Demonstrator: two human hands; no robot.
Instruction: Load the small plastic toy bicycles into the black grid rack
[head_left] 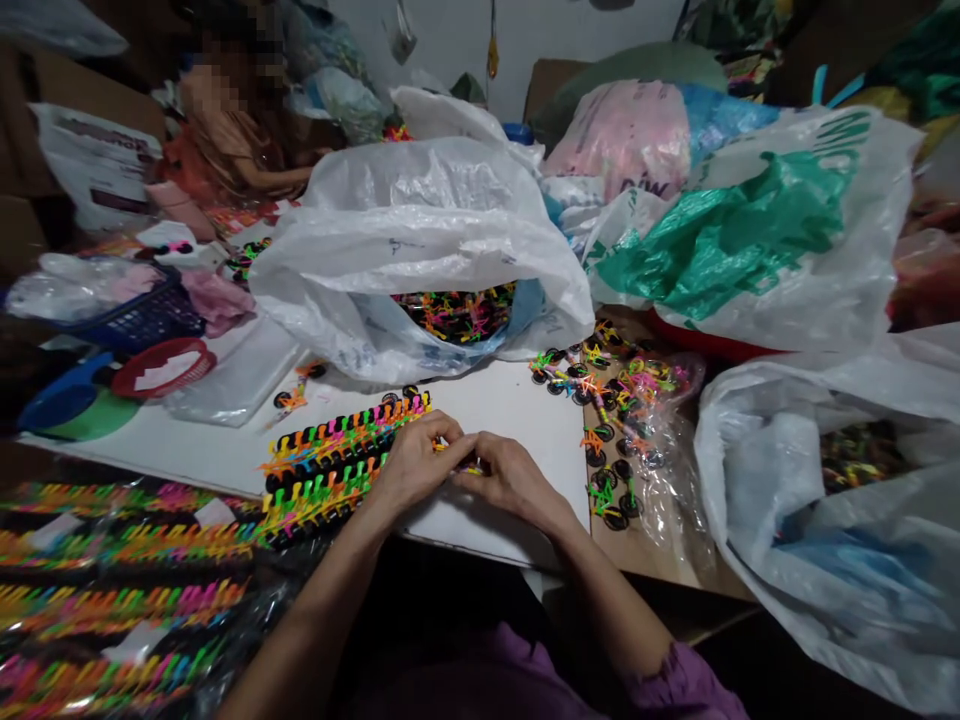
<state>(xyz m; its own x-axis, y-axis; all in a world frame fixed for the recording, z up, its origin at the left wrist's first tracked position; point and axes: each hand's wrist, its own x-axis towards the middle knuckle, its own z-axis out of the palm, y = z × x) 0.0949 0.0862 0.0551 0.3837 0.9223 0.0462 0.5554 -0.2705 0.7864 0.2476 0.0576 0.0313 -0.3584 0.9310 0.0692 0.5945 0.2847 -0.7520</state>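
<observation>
Neon plastic piece (471, 468) sits in our narrow two-handed pinch, left hand (409, 465) and right hand (510, 480) fingertip to fingertip (piece mostly hidden), just beside toy bicycle rows (330, 470) on the white board (502, 410).

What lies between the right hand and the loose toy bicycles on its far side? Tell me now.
In the head view, only the white board lies between the right hand and the loose toy bicycles.

Tiny neon plastic toy bikes (341, 465) w/ black wheels, lined up in tight overlapping rows, prob. two.
</observation>
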